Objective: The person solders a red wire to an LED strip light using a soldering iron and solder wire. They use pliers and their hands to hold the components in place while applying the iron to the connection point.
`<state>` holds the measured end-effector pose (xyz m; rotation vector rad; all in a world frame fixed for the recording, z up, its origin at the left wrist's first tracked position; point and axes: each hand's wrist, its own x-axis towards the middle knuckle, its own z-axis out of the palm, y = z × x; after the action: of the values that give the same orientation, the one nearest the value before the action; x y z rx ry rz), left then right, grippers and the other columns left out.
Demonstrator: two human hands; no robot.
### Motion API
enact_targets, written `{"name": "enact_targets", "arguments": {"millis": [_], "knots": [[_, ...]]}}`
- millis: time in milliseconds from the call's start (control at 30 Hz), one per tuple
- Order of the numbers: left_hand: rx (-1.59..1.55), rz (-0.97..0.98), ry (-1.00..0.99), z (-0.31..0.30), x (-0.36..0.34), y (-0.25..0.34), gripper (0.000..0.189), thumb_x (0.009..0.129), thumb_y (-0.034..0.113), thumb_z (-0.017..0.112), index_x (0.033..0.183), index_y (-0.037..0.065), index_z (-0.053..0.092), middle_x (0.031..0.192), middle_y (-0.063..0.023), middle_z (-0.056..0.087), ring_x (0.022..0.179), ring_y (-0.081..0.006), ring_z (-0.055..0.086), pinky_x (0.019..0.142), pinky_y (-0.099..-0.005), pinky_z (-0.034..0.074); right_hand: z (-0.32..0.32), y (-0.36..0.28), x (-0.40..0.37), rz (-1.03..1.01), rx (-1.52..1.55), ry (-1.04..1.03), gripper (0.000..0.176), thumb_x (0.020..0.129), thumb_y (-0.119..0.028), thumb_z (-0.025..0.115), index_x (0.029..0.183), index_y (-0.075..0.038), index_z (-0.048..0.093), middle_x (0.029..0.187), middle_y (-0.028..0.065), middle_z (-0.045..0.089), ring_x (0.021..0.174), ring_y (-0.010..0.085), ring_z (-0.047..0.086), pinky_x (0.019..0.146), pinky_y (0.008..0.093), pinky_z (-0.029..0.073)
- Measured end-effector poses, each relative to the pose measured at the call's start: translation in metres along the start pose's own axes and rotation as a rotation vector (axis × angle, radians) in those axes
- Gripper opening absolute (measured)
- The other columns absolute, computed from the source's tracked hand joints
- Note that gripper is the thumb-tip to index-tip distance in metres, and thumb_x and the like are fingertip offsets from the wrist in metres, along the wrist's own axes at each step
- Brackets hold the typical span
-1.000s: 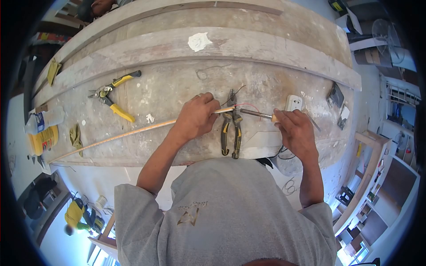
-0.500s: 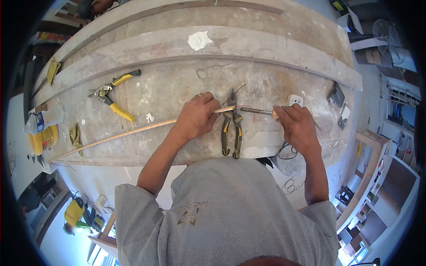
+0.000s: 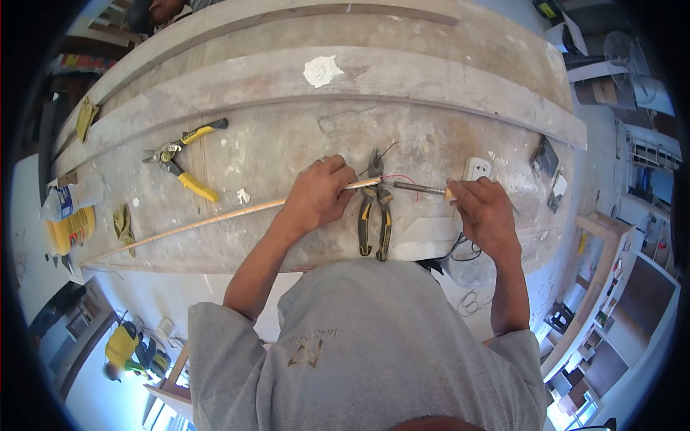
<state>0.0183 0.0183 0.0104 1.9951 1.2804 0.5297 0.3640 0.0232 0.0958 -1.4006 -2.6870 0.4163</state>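
My left hand (image 3: 321, 191) is closed round a long thin LED strip (image 3: 208, 215) that runs from the lower left of the bench to a pair of pliers. Black-and-yellow combination pliers (image 3: 376, 215) lie on the bench under the strip's end. In my right hand (image 3: 483, 208) is a soldering iron (image 3: 418, 188), held by its light handle, its tip pointing left just beside the strip's end. A thin red wire (image 3: 399, 177) curves from that end, over the iron. A dark wire (image 3: 389, 151) sticks up by the pliers' jaws.
Yellow-handled snips (image 3: 188, 159) lie open at the left, beyond them a yellow-labelled bottle (image 3: 72, 228). A white socket outlet (image 3: 477, 169) and a phone-like dark object (image 3: 544, 156) sit at the right. Long boards (image 3: 402, 72) cross the back. Another person (image 3: 122, 345) is at lower left.
The soldering iron's tip has drawn back slightly to the right and down from the strip's end, with my right hand. My left hand has barely moved.
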Motion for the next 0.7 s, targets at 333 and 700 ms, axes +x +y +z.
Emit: {"name": "enact_targets", "arguments": {"millis": [333, 700], "knots": [[0.026, -0.026, -0.016, -0.009, -0.004, 0.003, 0.013, 0.086, 0.006, 0.075, 0.098, 0.006, 0.068, 0.099, -0.0142, 0.063, 0.094, -0.0395, 0.066, 0.082, -0.0509, 0.055, 0.009, -0.009, -0.006, 0.021, 0.079, 0.044, 0.046, 0.083, -0.003, 0.081, 0.128, -0.005, 0.074, 0.109, 0.0061, 0.077, 0.092, 0.0264, 0.067, 0.078, 0.0439, 0.051], [0.015, -0.028, 0.016, -0.009, -0.009, -0.003, 0.019, 0.082, 0.004, 0.079, 0.099, 0.005, 0.071, 0.097, -0.0130, 0.064, 0.094, -0.0379, 0.065, 0.081, -0.0492, 0.053, 0.014, -0.012, 0.001, 0.016, 0.072, 0.024, 0.045, 0.084, -0.006, 0.081, 0.129, -0.005, 0.074, 0.108, 0.0052, 0.076, 0.091, 0.0250, 0.065, 0.077, 0.0420, 0.050]]}}
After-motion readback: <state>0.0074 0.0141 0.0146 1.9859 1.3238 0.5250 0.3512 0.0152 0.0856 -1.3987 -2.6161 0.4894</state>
